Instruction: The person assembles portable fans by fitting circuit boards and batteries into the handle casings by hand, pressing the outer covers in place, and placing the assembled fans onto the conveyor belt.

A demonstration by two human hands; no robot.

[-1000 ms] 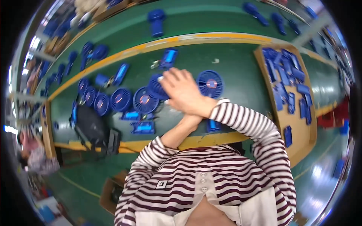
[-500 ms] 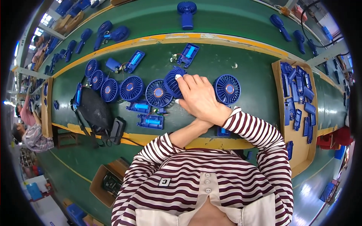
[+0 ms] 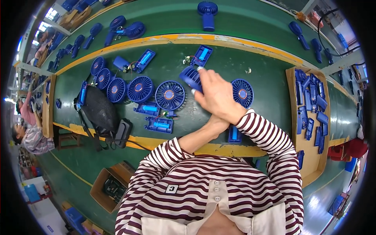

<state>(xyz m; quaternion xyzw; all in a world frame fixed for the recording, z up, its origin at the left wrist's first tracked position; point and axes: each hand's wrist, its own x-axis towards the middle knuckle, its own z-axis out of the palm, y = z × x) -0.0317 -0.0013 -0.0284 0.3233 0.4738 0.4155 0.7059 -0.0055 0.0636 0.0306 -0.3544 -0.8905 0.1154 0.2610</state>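
Blue fan head (image 3: 189,78), one, tilted, at mid-bench (image 3: 270,84), edge grasped by right hand (image 3: 219,94). Left hand (image 3: 217,123): beneath right wrist, mostly hidden; grip cannot be told. Loose fan heads (image 3: 170,95), six, seemingly unjoined. Handle housings (image 3: 149,126), open, batteries (image 3: 161,125) seated; closing apparently outstanding. Carton tray (image 3: 309,166): blue casing parts (image 3: 322,117). Far surface (image 3: 168,23): handled fans (image 3: 208,22), outwardly complete.

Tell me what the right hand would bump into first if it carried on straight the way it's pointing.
Beyond the blue fan head it grips, the right hand would probably meet the small circuit board beside the open blue casing, though its height is unclear.
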